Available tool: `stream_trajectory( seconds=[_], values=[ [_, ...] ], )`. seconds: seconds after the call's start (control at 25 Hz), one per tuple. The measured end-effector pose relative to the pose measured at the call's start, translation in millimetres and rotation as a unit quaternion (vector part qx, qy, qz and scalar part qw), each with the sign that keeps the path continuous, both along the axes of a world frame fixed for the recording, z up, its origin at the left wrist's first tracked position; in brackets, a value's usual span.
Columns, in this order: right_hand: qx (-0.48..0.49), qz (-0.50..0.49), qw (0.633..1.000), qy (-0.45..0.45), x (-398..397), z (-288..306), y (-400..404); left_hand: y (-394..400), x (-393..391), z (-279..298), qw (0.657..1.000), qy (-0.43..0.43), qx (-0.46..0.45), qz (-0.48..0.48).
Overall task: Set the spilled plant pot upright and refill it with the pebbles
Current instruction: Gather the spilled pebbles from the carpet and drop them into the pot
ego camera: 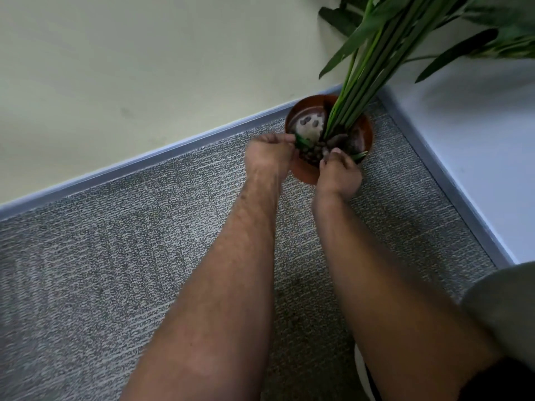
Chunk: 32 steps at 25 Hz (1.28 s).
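Note:
A brown round plant pot (307,107) stands upright on the grey carpet in the room's corner. Long green stems (363,79) rise from it and lean to the upper right. Dark pebbles (314,153) lie in the near part of the pot, and a pale patch with a few pebbles (308,125) shows at the far left inside. My left hand (267,156) is at the pot's left rim, fingers curled at a short green leaf; whether they grip anything is unclear. My right hand (338,172) rests over the near rim, fingertips down among the pebbles.
Grey carpet (115,256) covers the floor. A cream wall (144,68) with a blue-grey skirting strip (162,157) runs behind the pot. A white wall (477,140) stands to the right. My grey sleeve (506,308) fills the lower right.

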State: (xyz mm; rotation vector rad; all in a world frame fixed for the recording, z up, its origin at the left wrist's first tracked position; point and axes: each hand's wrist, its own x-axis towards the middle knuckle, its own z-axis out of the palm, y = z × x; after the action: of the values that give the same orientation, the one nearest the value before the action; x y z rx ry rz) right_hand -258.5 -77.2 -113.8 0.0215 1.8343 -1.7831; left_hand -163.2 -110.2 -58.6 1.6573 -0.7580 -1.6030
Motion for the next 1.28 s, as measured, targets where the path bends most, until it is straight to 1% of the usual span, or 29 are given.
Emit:
stream_trajectory(
  seconds=[0.04,0.12,0.24,0.36,0.44,0.52,0.56,0.6,0.64,0.68,0.72,0.76,0.8,0.88,0.92,0.96,1.04,1.12,1.16,1.24,1.28],
  values=[
    [-0.022,-0.021,0.999,-0.026,-1.5,2.3,1.4,-5.0,-8.8,1.8,1.0,0.001,0.009,0.001],
    [-0.033,-0.027,0.999,-0.017,-1.5,1.4,6.2,-4.9,-25.1,8.9,1.0,0.007,0.012,-0.025],
    [-0.012,-0.022,0.998,0.053,-3.9,-6.4,16.7,4.8,-38.0,18.8,0.996,0.032,-0.002,-0.081],
    [0.02,0.031,0.99,0.137,-8.3,-20.2,31.5,9.6,-24.8,12.9,0.998,0.041,-0.005,-0.057],
    [0.078,0.09,0.973,0.197,-7.5,-33.1,45.3,17.3,-2.0,-3.0,0.999,-0.015,-0.026,-0.036],
    [0.13,0.155,0.958,0.203,-1.6,-51.8,62.3,43.3,27.9,-24.1,0.988,-0.131,-0.052,-0.066],
    [0.153,0.196,0.948,0.197,1.8,-55.8,71.5,62.0,43.5,-33.9,0.976,-0.198,-0.046,-0.081],
    [0.177,0.26,0.932,0.181,5.0,-60.1,80.4,82.8,59.7,-49.7,0.962,-0.254,-0.02,-0.095],
    [0.199,0.349,0.902,0.158,7.5,-66.7,89.4,106.1,74.2,-66.3,0.951,-0.288,0.03,-0.112],
    [0.218,0.446,0.859,0.126,10.0,-71.0,98.7,129.2,85.3,-84.2,0.936,-0.31,0.091,-0.14],
    [0.241,0.537,0.802,0.1,12.5,-74.6,108.6,155.0,92.9,-96.4,0.917,-0.33,0.142,-0.176],
    [0.267,0.61,0.739,0.104,14.7,-77.3,117.5,178.1,97.9,-109.5,0.897,-0.347,0.165,-0.218],
    [0.298,0.66,0.678,0.127,16.9,-80.4,124.7,197.7,100.2,-118.4,0.883,-0.358,0.159,-0.26],
    [0.348,0.734,0.56,0.162,21.7,-79.3,136.7,224.4,97.3,-125.4,0.857,-0.375,0.106,-0.338],
    [0.366,0.763,0.508,0.161,22.7,-77.0,140.5,230.2,94.2,-129.0,0.842,-0.386,0.073,-0.37],
    [0.381,0.784,0.468,0.145,21.8,-74.0,143.7,231.5,90.6,-128.6,0.826,-0.398,0.045,-0.395],
    [0.412,0.807,0.408,0.108,17.3,-69.8,147.6,230.1,85.9,-130.8,0.802,-0.41,-0.01,-0.434],
    [0.428,0.814,0.374,0.122,16.4,-67.0,149.4,231.2,83.8,-133.9,0.785,-0.42,-0.067,-0.45],
    [0.43,0.814,0.357,0.158,16.8,-66.7,150.6,232.2,83.8,-136.0,0.782,-0.424,-0.09,-0.448],
    [0.429,0.807,0.322,0.247,19.3,-64.3,159.6,233.2,84.1,-136.7,0.782,-0.423,-0.106,-0.446],
    [0.417,0.803,0.314,0.288,19.9,-62.8,166.6,232.3,84.5,-136.4,0.786,-0.419,-0.105,-0.443]
  ],
)
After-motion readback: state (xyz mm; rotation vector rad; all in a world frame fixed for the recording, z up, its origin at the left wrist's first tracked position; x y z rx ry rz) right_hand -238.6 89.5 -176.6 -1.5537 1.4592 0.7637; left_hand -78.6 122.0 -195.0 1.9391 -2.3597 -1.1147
